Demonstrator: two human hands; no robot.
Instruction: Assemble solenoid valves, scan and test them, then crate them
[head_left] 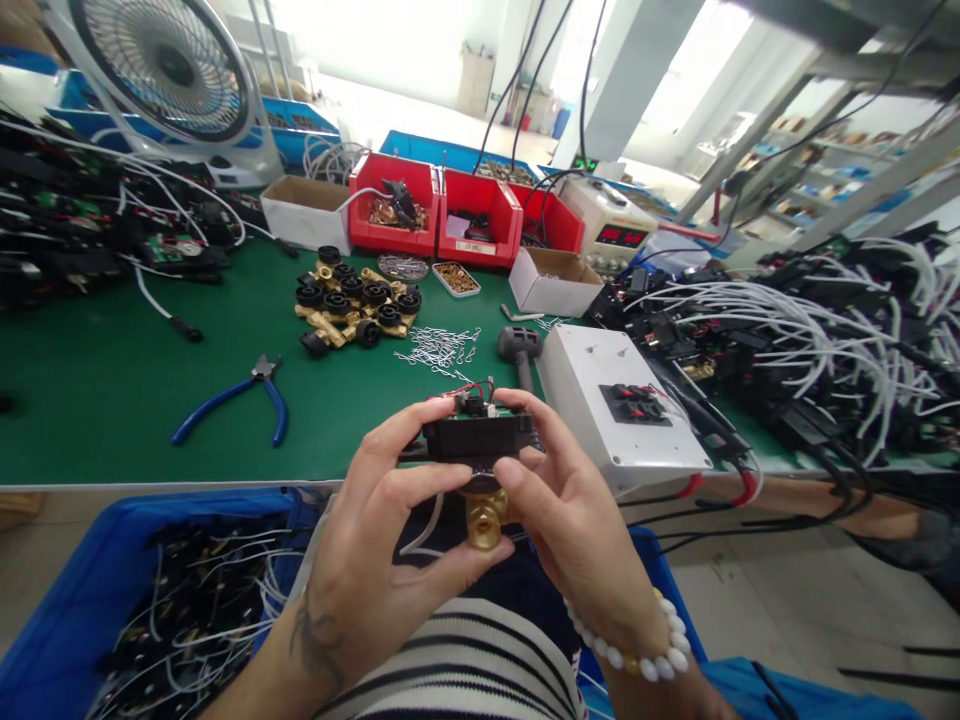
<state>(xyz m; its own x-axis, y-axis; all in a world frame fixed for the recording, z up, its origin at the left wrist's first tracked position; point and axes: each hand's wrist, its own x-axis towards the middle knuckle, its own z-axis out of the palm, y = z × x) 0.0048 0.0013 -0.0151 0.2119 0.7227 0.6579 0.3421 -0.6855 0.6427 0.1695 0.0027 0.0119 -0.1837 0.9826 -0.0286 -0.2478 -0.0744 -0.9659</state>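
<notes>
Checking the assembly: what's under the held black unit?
A brass fitting, round end facing the camera. The fingers cover part of the black unit; whatever lies behind the fitting is hidden.

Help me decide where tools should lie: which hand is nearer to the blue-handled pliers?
Left. The left hand is to the right of the pliers, holding the left side of the black device; the right hand is farther right, on its other side.

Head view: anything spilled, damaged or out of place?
No clear damage. Mildly odd: wire clips lie scattered loose on the green bench, while small brass parts sit in a tray. Possibly deliberate.
</notes>
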